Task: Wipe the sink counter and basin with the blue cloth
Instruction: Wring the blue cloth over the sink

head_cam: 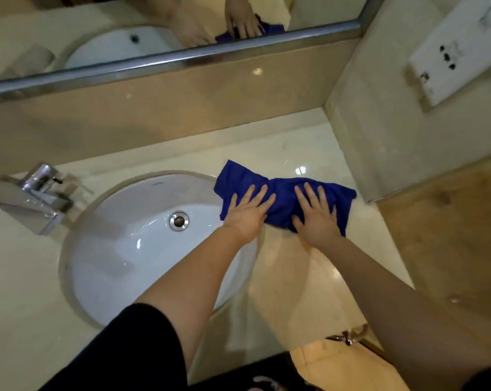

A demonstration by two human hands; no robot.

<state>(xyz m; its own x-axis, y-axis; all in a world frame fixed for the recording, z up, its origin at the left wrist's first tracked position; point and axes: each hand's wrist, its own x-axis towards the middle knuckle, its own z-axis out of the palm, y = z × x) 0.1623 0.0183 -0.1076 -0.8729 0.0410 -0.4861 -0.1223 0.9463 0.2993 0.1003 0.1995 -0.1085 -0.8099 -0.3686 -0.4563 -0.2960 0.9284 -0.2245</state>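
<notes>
Step in hand was judged to be the counter wipe, right of the basin (131,238). The blue cloth (283,198) was seen bunched and spread on the pale stone surface (300,266), between the basin rim and the side wall (379,142), its left edge just overlapping the rim.

Both hands were laid flat on the cloth, palms down, fingers splayed; nothing was gripped, the cloth was only pressed. The left hand (248,213) was placed on the cloth's left half, near the rim; the right hand (314,215) on its right half. Some cloth was left showing beyond the fingertips and at the right end.

Basin was judged not yet wiped, though that couldn't be confirmed; the drain (179,220) and the bowl around it were seen bare, the faucet (38,193) well apart at far left.

Next move was judged to need steady downward pressure and a sweep across the rest of the surface, then the cloth gathered and carried over the rim into the bowl.
</notes>
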